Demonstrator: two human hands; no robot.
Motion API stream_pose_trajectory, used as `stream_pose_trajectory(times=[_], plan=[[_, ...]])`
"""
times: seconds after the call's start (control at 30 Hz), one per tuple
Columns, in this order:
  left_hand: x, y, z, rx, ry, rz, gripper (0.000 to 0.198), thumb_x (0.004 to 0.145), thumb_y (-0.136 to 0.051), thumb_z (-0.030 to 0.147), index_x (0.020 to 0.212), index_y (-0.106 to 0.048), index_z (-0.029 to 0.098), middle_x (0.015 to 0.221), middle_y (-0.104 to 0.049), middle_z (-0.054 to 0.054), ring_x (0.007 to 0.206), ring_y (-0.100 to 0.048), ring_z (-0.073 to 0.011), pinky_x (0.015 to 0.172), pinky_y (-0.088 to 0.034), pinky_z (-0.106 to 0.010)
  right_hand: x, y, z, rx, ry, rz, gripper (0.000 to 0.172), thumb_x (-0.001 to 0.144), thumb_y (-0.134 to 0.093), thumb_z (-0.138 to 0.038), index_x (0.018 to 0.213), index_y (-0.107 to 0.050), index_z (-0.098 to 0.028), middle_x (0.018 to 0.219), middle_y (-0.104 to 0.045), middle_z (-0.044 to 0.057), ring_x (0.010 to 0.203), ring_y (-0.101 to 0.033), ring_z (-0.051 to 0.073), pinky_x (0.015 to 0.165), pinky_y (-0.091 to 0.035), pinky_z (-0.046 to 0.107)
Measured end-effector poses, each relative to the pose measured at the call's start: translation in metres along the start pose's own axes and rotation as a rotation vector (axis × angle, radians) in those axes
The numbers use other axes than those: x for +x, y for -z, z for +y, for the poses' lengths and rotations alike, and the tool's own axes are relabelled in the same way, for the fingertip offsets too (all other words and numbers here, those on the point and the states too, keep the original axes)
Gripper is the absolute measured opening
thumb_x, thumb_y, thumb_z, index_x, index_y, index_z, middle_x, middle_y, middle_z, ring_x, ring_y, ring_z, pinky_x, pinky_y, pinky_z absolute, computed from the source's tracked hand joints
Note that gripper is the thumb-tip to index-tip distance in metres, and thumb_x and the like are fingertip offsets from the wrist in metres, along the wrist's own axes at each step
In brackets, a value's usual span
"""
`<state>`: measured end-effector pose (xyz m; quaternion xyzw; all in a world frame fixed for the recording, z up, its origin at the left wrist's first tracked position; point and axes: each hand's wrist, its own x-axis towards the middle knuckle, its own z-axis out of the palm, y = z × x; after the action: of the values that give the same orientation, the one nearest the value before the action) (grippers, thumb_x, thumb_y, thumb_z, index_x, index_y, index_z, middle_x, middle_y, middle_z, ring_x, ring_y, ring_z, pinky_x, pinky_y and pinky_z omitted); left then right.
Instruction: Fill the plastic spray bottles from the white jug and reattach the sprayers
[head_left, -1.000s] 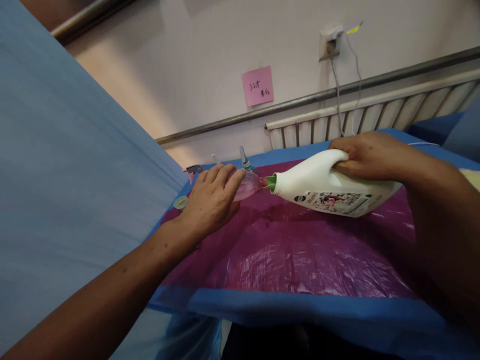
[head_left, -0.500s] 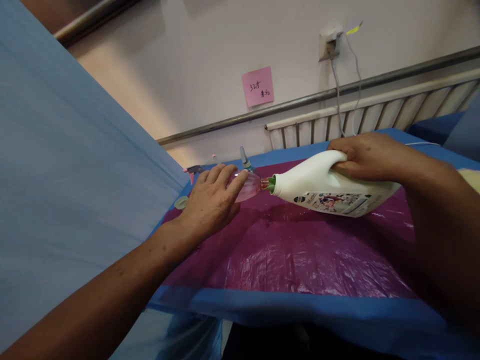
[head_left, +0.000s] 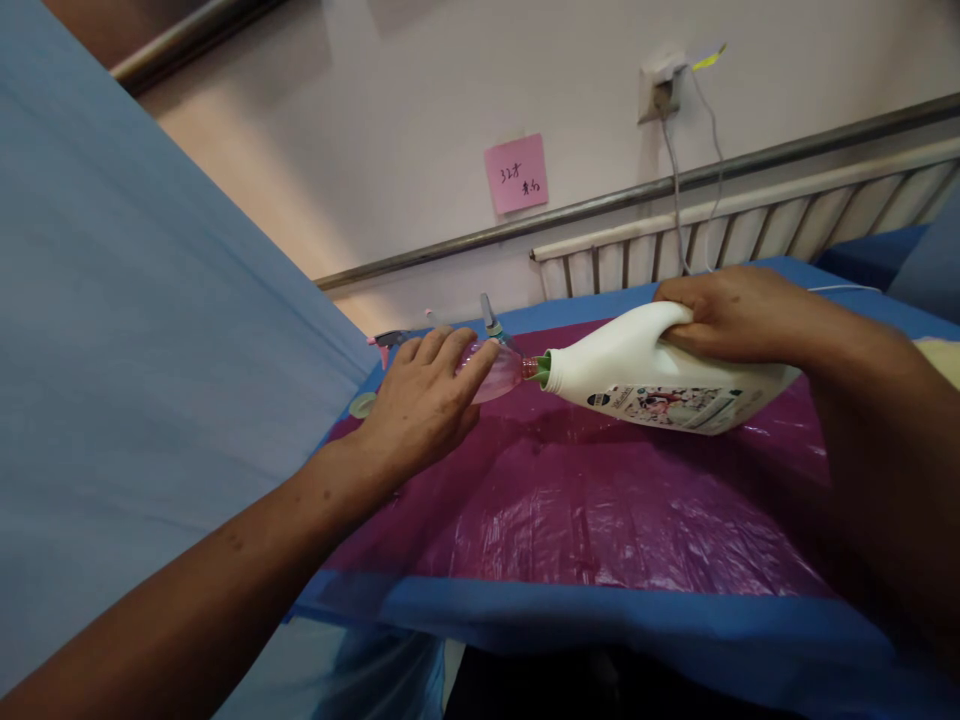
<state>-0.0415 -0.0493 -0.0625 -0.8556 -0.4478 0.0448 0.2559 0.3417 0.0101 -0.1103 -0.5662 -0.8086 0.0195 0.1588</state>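
My right hand (head_left: 712, 313) is wrapped round the handle of a white detergent jug (head_left: 630, 365), which is tipped over with its mouth pointing left. A green spout (head_left: 541, 369) shows in the jug's mouth, meeting the neck of a clear pink bottle (head_left: 499, 375). My left hand (head_left: 427, 395) grips that bottle, its fingers over the top and partly hiding it. Whether liquid is flowing cannot be made out. A pale green cap (head_left: 363, 405) lies left of my left hand. Behind it is a spray trigger head (head_left: 386, 341) in pink and grey.
A shiny magenta plastic sheet (head_left: 592, 520) covers most of the blue-draped table (head_left: 600, 610). Behind the bottle stands another bottle with a grey top (head_left: 490, 312). A blue curtain (head_left: 150, 330) hangs at the left; a radiator (head_left: 645, 250) and wall socket (head_left: 661, 90) are behind.
Almost nothing differs. Both hands keep the jug and the bottle mouth to mouth in about the same place.
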Motion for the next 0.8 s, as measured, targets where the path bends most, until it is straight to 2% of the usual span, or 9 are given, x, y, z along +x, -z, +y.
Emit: stream_pose_trajectory(times=[0.27,0.47,0.63,0.8], plan=[[0.0012,0.002,-0.0007,0.009,-0.007,0.0,0.077,0.091,-0.071,0.018,0.163,-0.046,0.031,0.165,-0.056,-0.015,0.15,-0.052,-0.0427,0.121,-0.046,-0.059,0.0001,-0.0018,0.0009,-0.013,-0.005,0.0,0.026,0.091,-0.054,-0.051,0.094,-0.067,-0.028,0.088,-0.077,0.005,0.075,-0.067,0.024,0.064,-0.035,0.036],[0.002,0.0037,-0.0004,0.037,-0.019,-0.013,0.073,0.093,-0.068,0.016,0.162,-0.047,0.026,0.165,-0.055,-0.018,0.149,-0.052,-0.0441,0.119,-0.047,-0.06,0.0004,0.0007,-0.0006,-0.023,-0.017,-0.024,0.028,0.089,-0.054,-0.052,0.095,-0.067,-0.028,0.09,-0.078,0.006,0.077,-0.068,0.026,0.064,-0.035,0.037],[0.0018,0.0059,0.0,0.048,-0.011,-0.029,0.074,0.094,-0.068,0.018,0.163,-0.045,0.03,0.164,-0.056,-0.015,0.151,-0.051,-0.0419,0.121,-0.046,-0.057,-0.0003,0.0005,-0.0011,-0.009,-0.01,-0.011,0.027,0.089,-0.054,-0.051,0.093,-0.067,-0.028,0.089,-0.078,0.005,0.077,-0.068,0.025,0.065,-0.036,0.037],[0.0019,0.0083,0.0008,0.086,-0.025,-0.043,0.071,0.095,-0.068,0.018,0.162,-0.047,0.025,0.164,-0.057,-0.018,0.15,-0.052,-0.0426,0.119,-0.048,-0.057,-0.0001,0.001,-0.0015,-0.02,-0.021,-0.029,0.027,0.089,-0.054,-0.05,0.097,-0.068,-0.028,0.091,-0.079,0.005,0.079,-0.069,0.026,0.065,-0.036,0.037]])
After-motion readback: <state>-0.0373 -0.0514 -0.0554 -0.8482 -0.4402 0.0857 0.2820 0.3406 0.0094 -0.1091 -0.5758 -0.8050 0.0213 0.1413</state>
